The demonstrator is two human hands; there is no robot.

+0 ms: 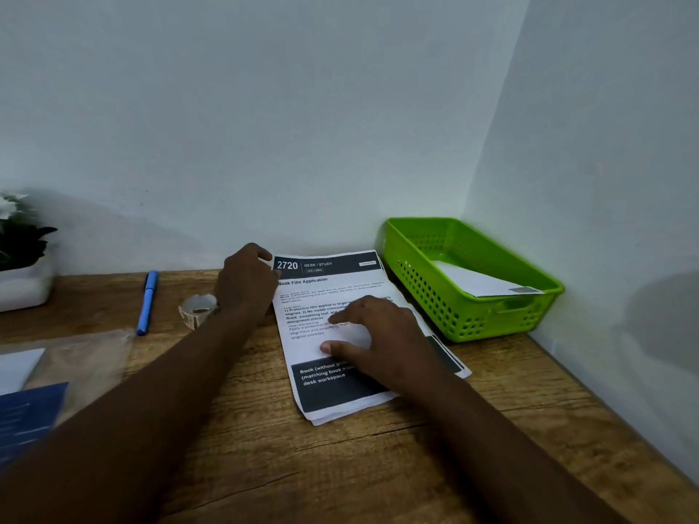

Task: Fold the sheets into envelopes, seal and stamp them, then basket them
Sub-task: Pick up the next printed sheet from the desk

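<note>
- A stack of printed sheets [333, 334] lies on the wooden desk [264, 448], just left of the green basket [469, 319], which serves here as the landmark.
- The top sheet carries a dark header reading "2720 DESK / STUDY" and the title "Book Film Application"; a second sheet peeks out beneath it on the side nearer the basket.
- The left hand [246, 281] is at the far left corner of the stack, on the side away from the basket, fingers curled at the paper's edge; whether they pinch the corner cannot be told.
- The right hand [382, 334] lies on the middle of the top sheet, fingers spread and pressing flat, thumb stretched toward the stack's left edge.
- Inside the basket a white envelope [480, 281] leans against the right wall.
- A roll of stamps [196, 310] sits left of the basket beyond the sheets, just beside the left wrist.
- A blue pen [147, 302] lies farther left of the roll.
- A potted plant [20, 255] stands at the desk's edge farthest from the basket.
- A clear plastic sleeve [75, 357] with papers lies near the plant.
</note>
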